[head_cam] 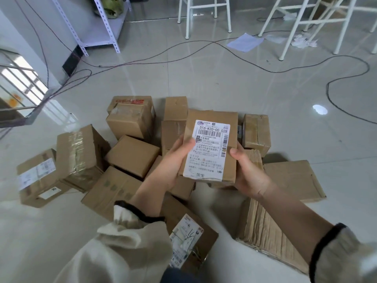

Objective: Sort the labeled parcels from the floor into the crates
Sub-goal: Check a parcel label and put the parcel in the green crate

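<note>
Both hands, left and right, hold the parcel by its edges, label up. Misreading it risks the wrong crate; none shows.

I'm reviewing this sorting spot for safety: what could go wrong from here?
Loose cables cross the floor beyond the pile; carrying the held parcel away, the person could trip. The left hand and right hand grip only its lower half, so it might tip and drop.

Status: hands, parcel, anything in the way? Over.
Left hand and right hand both grip one labeled parcel, label up. Held over the box pile on the floor. No crates in view; cables lie beyond.
</note>
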Tool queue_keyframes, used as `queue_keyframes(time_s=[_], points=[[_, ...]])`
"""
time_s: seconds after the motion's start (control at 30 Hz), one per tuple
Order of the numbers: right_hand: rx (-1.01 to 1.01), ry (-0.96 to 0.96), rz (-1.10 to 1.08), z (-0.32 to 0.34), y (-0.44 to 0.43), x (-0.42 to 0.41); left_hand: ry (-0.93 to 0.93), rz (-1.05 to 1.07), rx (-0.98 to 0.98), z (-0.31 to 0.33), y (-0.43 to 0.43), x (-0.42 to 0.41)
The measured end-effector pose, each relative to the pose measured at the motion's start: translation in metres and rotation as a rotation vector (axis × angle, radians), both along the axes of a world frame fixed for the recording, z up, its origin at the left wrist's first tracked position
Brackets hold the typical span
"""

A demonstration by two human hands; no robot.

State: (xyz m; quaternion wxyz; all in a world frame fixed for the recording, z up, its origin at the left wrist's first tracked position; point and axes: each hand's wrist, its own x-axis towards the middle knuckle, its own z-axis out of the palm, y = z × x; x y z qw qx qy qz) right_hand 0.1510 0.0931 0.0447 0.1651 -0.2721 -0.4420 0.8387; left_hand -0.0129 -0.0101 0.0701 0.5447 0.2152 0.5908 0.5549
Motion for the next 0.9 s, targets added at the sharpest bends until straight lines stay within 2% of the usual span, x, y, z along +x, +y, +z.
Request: queue_keyframes(time_s=[0.43, 0.6, 0.77, 0.9], points=[[0.009, 0.007, -0.007, -0.014, 0.007, 0.002, -0.097, 0.075, 0.026, -0.020, 0.011, 0.002], [0.003, 0.001, -0.053, 0.000, 0.010, 0.007, -0.111, 0.086, 0.016, -0.015, 0.017, 0.006], [-0.008, 0.061, -0.157, 0.068, 0.005, 0.010, -0.166, 0.119, -0.034, 0.065, 0.031, 0.014], [0.000, 0.078, -0.185, 0.169, 0.016, 0.027, -0.159, 0.121, -0.054, 0.168, 0.046, 0.026]])
